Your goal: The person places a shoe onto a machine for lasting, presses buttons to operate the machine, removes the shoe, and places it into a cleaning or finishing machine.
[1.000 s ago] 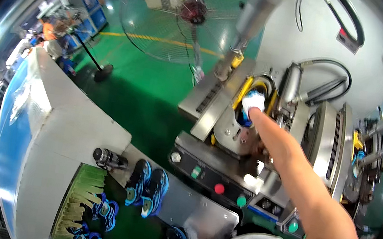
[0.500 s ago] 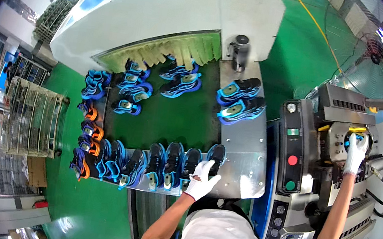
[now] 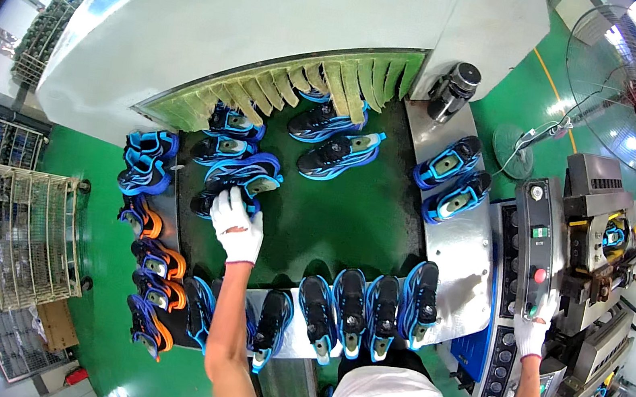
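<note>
My left hand [image 3: 237,228], in a white glove, reaches onto the green conveyor belt [image 3: 314,222]. Its fingers close over a black and blue sneaker [image 3: 203,205], covering part of it. Just beyond lies another black and blue sneaker [image 3: 256,178]. At the lower end of the upright control panel [image 3: 537,229], by its green button, is my gloved right hand [image 3: 534,326], fingers stretched along the panel and holding nothing. Something blue and black [image 3: 614,235] sits in the machine [image 3: 592,245] behind the panel.
Several sneakers [image 3: 351,309] line the metal table's near edge; orange-soled ones [image 3: 155,289] stand at left. Two sneakers [image 3: 457,194] and a dark flask [image 3: 455,92] occupy the right ledge. Fabric strips [image 3: 318,85] hang over the belt opening. A fan [image 3: 626,91] stands far right.
My left hand has gone from the near row of sneakers to one on the belt at left. My right hand has come back from inside the machine to the control panel. The view has shifted.
</note>
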### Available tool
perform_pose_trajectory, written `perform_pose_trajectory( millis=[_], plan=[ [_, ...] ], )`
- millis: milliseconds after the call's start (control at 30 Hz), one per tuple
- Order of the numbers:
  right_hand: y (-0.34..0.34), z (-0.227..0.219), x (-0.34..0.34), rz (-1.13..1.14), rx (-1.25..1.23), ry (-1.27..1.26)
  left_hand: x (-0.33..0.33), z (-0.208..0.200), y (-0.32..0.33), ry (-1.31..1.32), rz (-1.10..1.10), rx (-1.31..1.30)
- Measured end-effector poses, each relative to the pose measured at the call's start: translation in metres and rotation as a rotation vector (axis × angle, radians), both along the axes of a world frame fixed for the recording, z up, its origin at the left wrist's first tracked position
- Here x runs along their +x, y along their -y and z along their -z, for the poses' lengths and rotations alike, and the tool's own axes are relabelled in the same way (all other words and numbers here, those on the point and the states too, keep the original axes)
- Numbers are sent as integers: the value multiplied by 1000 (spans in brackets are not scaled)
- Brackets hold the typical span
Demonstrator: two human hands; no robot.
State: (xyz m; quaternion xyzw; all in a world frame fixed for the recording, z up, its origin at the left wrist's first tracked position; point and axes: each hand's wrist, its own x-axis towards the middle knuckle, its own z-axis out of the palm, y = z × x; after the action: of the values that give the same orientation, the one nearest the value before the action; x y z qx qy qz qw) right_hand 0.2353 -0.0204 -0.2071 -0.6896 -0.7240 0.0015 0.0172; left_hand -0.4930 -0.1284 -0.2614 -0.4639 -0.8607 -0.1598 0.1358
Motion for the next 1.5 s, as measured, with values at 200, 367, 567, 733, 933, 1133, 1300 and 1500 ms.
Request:
perform_pose_trajectory(
  millis=[200, 367, 567, 733, 933, 1133, 1300, 1500],
  plan=[
    [68, 3, -48, 137, -391, -3, -76, 63, -59, 9, -180, -559],
    [94, -6, -46, 274, -466, -81, -82, 44, -41, 181, 173, -321],
    [108, -29, -94, 117, -290, -331, -42, -9, -58, 251, 442, -66],
    [96, -135, -202, -49, -437, -666, 83, -127, -83, 248, 944, -103],
    [98, -92, -210, -292, 134, -622, 335, -218, -106, 391, 1830, -267],
    [156, -112, -46, 321, 42, -940, 539, -309, -103, 96, 2164, -201],
    [293, -151, 52, 826, 190, -1782, 688, -305, -78, 568, 2051, 315],
    [379, -157, 102, 734, 934, -2196, 926, -232, -46, 907, 1976, -443]
  ],
)
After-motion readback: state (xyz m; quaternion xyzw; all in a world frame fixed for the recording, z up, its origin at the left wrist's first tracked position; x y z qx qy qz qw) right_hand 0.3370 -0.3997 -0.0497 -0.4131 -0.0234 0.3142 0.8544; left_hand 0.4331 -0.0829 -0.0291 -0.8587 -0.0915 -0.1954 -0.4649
